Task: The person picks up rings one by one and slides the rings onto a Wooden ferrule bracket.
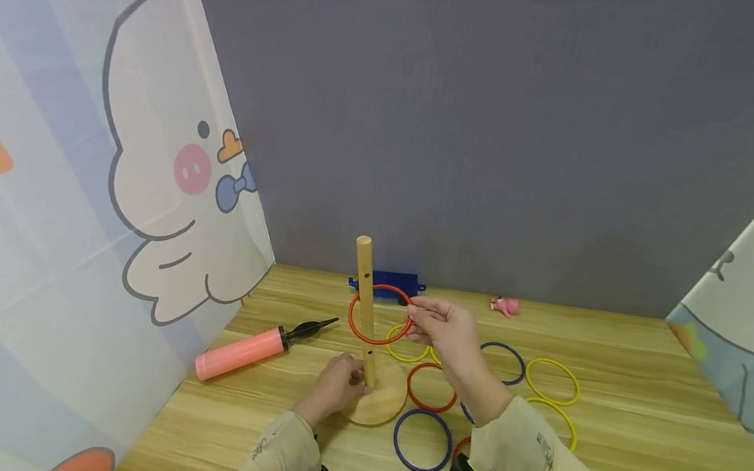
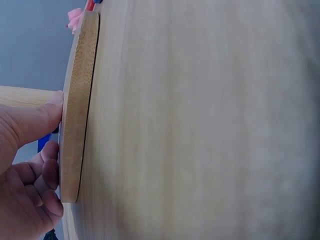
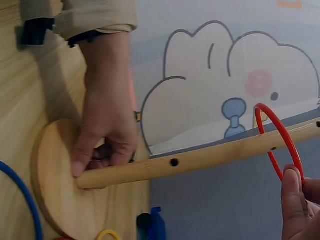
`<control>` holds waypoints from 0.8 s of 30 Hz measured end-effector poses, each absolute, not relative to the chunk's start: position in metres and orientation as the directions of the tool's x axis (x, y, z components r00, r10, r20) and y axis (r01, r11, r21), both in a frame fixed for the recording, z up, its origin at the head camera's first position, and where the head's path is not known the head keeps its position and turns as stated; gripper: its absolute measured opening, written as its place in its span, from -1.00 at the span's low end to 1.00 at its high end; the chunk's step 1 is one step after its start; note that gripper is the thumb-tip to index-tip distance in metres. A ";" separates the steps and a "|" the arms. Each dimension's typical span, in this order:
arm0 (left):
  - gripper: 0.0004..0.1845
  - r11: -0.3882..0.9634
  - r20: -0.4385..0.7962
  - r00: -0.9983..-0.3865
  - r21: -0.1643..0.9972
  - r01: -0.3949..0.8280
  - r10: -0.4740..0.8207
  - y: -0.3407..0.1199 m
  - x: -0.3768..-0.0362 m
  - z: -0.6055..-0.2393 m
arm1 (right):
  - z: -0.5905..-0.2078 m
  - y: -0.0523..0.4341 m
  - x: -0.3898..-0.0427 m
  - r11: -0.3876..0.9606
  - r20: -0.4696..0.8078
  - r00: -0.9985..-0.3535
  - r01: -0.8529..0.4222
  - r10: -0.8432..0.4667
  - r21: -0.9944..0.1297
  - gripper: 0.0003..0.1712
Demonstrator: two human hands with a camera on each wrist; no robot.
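Observation:
A wooden ring-toss stand (image 1: pixel 370 408) has a round base and a tall upright post (image 1: pixel 367 309). My left hand (image 1: pixel 338 385) holds it low down, the thumb pressing on the base beside the post and the other fingers curled. Higher up, my right hand (image 1: pixel 444 330) pinches a red ring (image 1: pixel 373 342) between thumb and fingers. In the right wrist view the red ring (image 3: pixel 284 131) encircles the upper part of the post (image 3: pixel 220 151), below its tip. The stand's base (image 2: pixel 77 115) fills the left side of the left wrist view.
Several loose rings lie right of the stand, including a blue ring (image 1: pixel 395 452), a red ring (image 1: pixel 430 409) and a yellow ring (image 1: pixel 577 391). A pink hand pump (image 1: pixel 242 354) lies at left. Behind are a blue object (image 1: pixel 394 282) and a small pink toy (image 1: pixel 506 306).

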State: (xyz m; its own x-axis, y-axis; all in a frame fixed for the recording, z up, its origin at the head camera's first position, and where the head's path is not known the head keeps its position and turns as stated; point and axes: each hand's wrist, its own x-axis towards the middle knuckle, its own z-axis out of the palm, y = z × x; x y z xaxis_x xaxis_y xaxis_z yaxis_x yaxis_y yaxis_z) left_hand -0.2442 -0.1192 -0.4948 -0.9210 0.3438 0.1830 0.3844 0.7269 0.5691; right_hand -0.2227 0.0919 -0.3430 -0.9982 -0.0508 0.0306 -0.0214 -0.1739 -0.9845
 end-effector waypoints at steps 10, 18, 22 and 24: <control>-0.80 0.738 0.174 -0.929 0.567 0.365 0.326 -0.118 -0.243 -0.493 | -0.378 0.088 -0.224 -0.141 -0.038 -0.999 0.042 -0.034 -0.989 -0.71; -0.86 0.753 0.165 -0.944 0.571 0.327 0.285 -0.116 -0.245 -0.495 | -0.403 0.089 -0.222 -0.121 -0.050 -0.998 0.054 -0.033 -0.991 -0.73; -0.82 0.760 0.169 -0.941 0.555 0.336 0.293 -0.115 -0.247 -0.497 | -0.414 0.090 -0.221 -0.091 -0.056 -0.998 0.058 -0.030 -0.994 -0.72; -0.78 0.768 0.181 -0.934 0.533 0.356 0.307 -0.115 -0.247 -0.498 | -0.419 0.090 -0.220 -0.077 -0.068 -0.997 0.070 -0.025 -0.995 -0.73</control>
